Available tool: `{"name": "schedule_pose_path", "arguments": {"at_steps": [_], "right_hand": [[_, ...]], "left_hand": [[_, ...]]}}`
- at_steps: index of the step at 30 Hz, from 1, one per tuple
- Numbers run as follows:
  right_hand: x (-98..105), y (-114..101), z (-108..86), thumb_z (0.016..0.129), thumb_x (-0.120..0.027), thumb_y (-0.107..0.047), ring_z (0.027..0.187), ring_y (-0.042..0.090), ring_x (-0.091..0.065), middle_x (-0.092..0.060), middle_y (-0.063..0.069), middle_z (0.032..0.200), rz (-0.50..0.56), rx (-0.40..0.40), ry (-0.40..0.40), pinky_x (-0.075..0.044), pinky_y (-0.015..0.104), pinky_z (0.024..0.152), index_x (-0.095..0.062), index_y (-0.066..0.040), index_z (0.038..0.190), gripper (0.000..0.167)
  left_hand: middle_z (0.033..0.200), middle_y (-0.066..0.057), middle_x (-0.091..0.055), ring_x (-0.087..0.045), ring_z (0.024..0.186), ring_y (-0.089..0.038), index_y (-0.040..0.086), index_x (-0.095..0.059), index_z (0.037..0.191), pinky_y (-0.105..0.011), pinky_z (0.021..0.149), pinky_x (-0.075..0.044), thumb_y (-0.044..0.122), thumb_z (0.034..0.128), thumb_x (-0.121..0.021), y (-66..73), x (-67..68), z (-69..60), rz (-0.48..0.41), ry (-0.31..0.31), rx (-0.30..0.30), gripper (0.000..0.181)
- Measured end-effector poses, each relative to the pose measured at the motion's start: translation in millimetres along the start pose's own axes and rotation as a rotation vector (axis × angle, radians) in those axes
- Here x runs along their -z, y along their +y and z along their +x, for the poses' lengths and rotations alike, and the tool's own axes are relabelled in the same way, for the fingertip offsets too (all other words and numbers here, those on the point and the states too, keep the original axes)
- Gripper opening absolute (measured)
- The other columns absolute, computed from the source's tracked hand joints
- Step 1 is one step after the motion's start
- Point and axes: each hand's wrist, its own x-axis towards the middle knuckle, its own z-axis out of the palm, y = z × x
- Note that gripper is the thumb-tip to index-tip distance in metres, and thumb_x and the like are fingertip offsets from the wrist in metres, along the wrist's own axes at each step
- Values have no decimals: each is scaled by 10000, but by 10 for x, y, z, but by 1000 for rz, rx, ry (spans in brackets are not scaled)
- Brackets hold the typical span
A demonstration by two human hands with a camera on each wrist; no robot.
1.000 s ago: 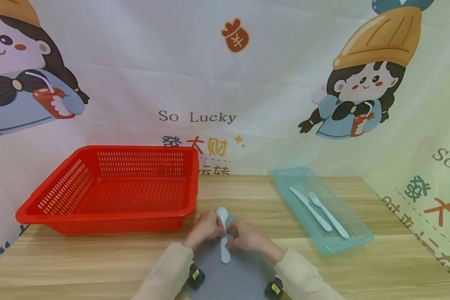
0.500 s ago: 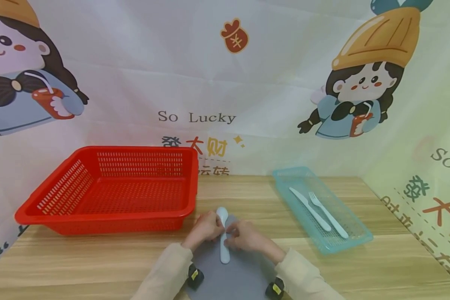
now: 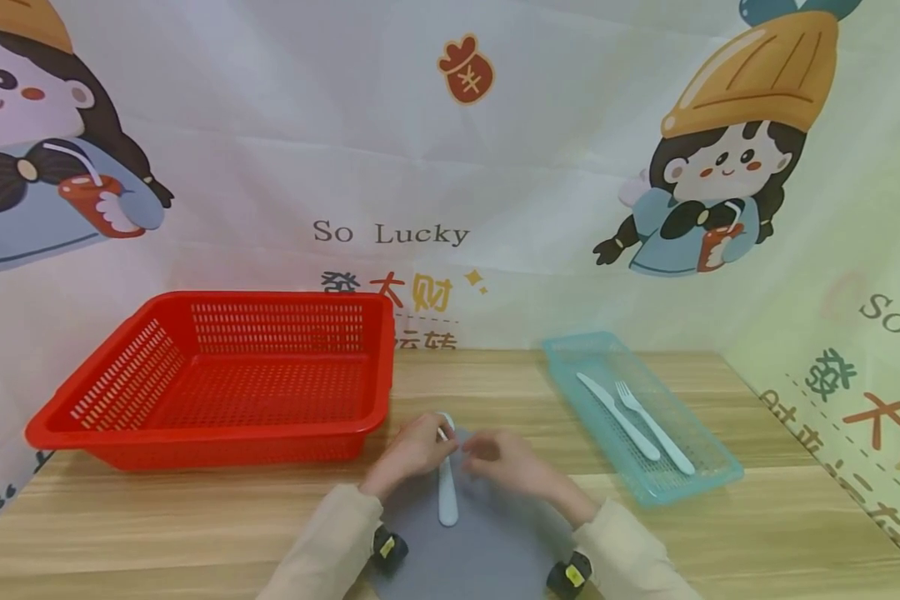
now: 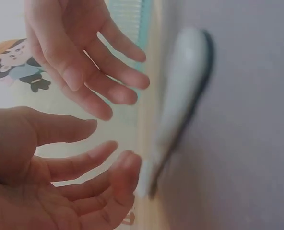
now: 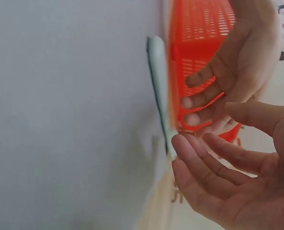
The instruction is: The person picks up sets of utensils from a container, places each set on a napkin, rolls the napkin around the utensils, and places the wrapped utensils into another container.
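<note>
A pale plastic spoon [image 3: 447, 498] lies on a grey round mat [image 3: 487, 554], its handle toward the person. In the head view my left hand [image 3: 418, 447] hovers over the spoon's bowl end and hides part of it. My right hand [image 3: 519, 468] is just right of the spoon. Seen from the left wrist, the left hand [image 4: 70, 177] has loosely bent fingers holding nothing, and the spoon [image 4: 183, 86] rests flat on the mat. From the right wrist, the right hand [image 5: 238, 172] likewise holds nothing, its fingertips near the spoon's far end.
A large red basket [image 3: 217, 437] stands at the left back of the wooden table [image 3: 157, 525]. On the right, a light-blue basket [image 3: 648, 500] carries a white knife [image 3: 618, 417] and a white fork [image 3: 656, 429]. A printed cloth [image 3: 532, 192] hangs behind.
Both hands have let go of the spoon and lifted slightly. The right hand has drawn away to the right, and its fingers have spread. The spoon stays in place.
</note>
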Motion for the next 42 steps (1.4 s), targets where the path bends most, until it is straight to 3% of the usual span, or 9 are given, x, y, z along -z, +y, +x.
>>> {"name": "schedule_pose_path", "arguments": {"at_steps": [5, 8, 16, 21, 26, 33, 42], "right_hand": [[136, -8, -76, 866, -541, -91, 900, 300, -593, -619, 212, 976, -28, 45, 63, -483, 311, 758, -569, 100, 1040, 260], [234, -15, -120, 883, -524, -117, 957, 336, -572, -602, 231, 1031, -19, 16, 85, -477, 378, 796, -559, 97, 1066, 284], [582, -77, -233, 884, -537, -146, 932, 332, -582, -612, 207, 1026, -82, -22, 225, -495, 379, 748, -573, 77, 1056, 283], [838, -96, -319, 901, -520, -189, 929, 312, -583, -628, 171, 1000, -145, -57, 316, -488, 396, 745, -572, 51, 1076, 301], [1040, -46, -373, 922, -482, -210, 884, 305, -596, -621, 200, 985, -148, -117, 351, -491, 385, 735, -541, 75, 1111, 347], [1207, 118, -404, 919, -476, -155, 794, 311, -613, -616, 240, 944, -231, -157, 420, -504, 364, 647, -556, 113, 1054, 310], [1340, 284, -407, 905, -472, -132, 850, 376, -593, -571, 307, 1016, -347, -302, 348, -512, 383, 665, -527, 148, 1045, 318]], "left_hand": [[918, -125, -632, -586, 843, -242, -3, -615, 963, -313, 694, -484, 120, 850, -571, 65, 41, 38, -152, -91, -45, 173], [1000, -134, -622, -580, 907, -253, 4, -599, 1031, -343, 748, -486, 164, 874, -550, 113, 57, 66, -228, -121, -43, 229], [961, -171, -634, -603, 880, -281, -36, -549, 1080, -290, 693, -500, 130, 891, -525, 370, 25, 231, -438, -83, -110, 253], [972, -189, -626, -601, 884, -292, -29, -537, 1093, -330, 715, -511, 136, 905, -509, 590, 1, 389, -532, -76, -123, 251], [1008, -201, -620, -605, 902, -294, -20, -532, 1109, -358, 745, -506, 144, 904, -509, 777, -46, 536, -573, -110, -92, 263], [1017, -160, -625, -610, 885, -250, 0, -522, 1120, -278, 699, -506, 162, 907, -503, 946, -166, 718, -561, -149, -69, 268], [1049, -172, -590, -621, 875, -249, -9, -485, 1160, -313, 747, -507, 158, 895, -520, 1085, -299, 871, -565, -186, 24, 316]]}}
